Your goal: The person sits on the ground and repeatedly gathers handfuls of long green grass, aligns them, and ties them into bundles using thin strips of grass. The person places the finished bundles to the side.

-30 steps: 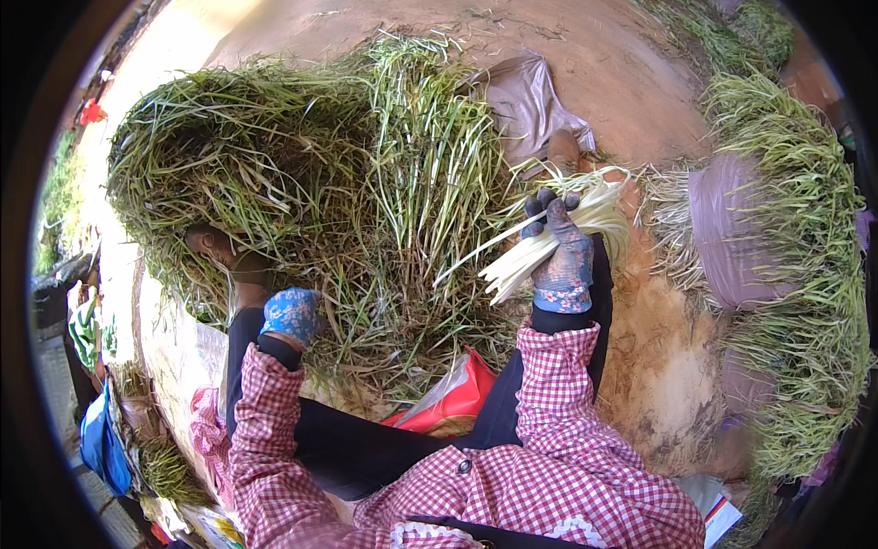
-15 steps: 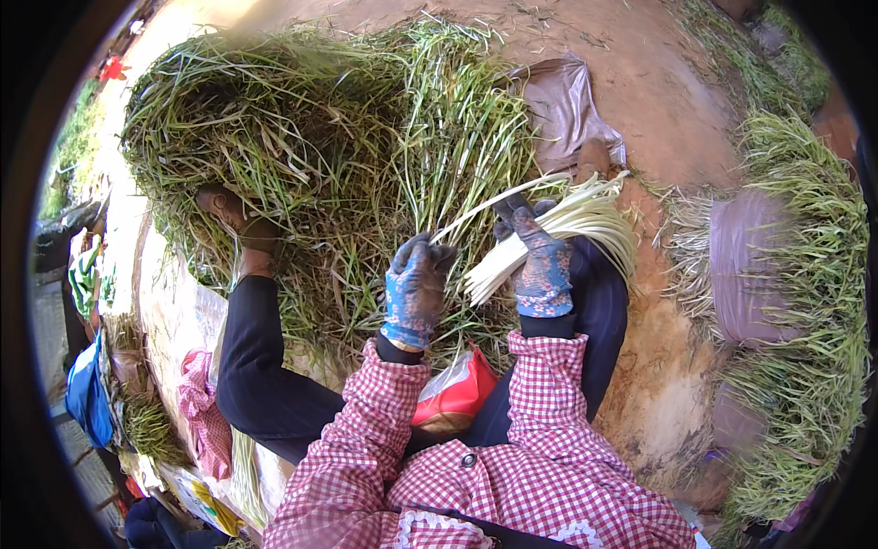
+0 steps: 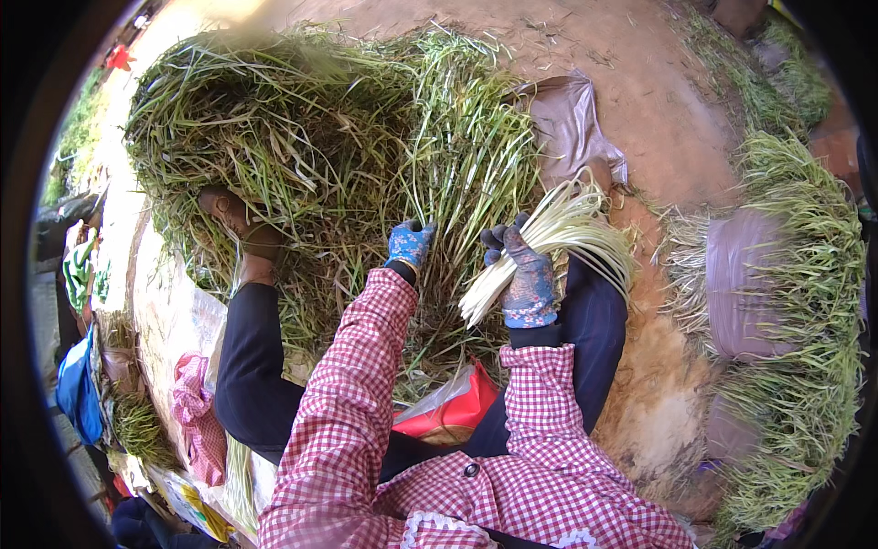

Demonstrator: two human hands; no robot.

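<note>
My right hand (image 3: pixel 530 279), in a dark, flower-patterned glove, is closed round a thick bundle of long pale stalks (image 3: pixel 573 231). The bundle lies over my right knee, its cut-looking ends pointing down-left and its far ends drooping to the right. In a matching blue glove, my left hand (image 3: pixel 411 243) is at the heap of green leafy stalks (image 3: pixel 466 165) in front of me. Its fingers are curled at the stalks there; what they pinch, if anything, is hidden.
Between my legs lies a red bag (image 3: pixel 453 410) with clear plastic. A purple-grey sheet (image 3: pixel 569 128) is on the earth floor ahead. On the right stand green bundles (image 3: pixel 805 302) wrapped in purplish plastic (image 3: pixel 743 284). A pink checked cloth (image 3: pixel 198 416) lies left.
My left hand has moved forward, away from the pale stalk it held near the bundle, to the green heap. My right hand keeps the bundle, shifted slightly.
</note>
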